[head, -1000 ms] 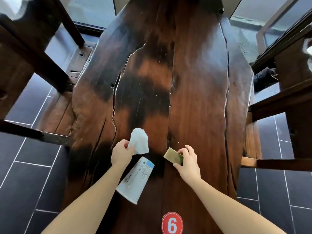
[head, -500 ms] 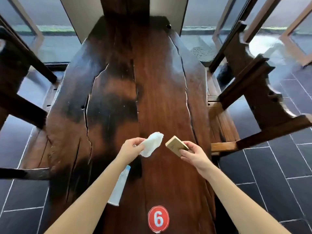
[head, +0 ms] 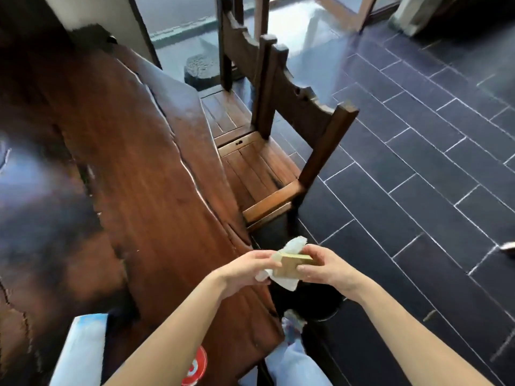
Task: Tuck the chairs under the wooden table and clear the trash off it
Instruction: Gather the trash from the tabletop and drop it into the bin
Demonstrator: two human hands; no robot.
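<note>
Two hands [head: 250, 270], crumpled tissue [head: 292, 246], flat box [head: 292, 264]

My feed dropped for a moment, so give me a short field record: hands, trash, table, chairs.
left hand: grips a crumpled tissue
right hand: grips a small tan box
where: both hands meet past the table's right edge, above a dark bin
table: a paper cup lies at the near edge
chairs: nearest chair has its seat partly under the table

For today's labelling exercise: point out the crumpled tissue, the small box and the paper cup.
crumpled tissue [head: 296, 244]: head view, upper tuft above the hands.
small box [head: 289, 267]: head view, tan side face.
paper cup [head: 79, 355]: head view, white side wall.
</note>
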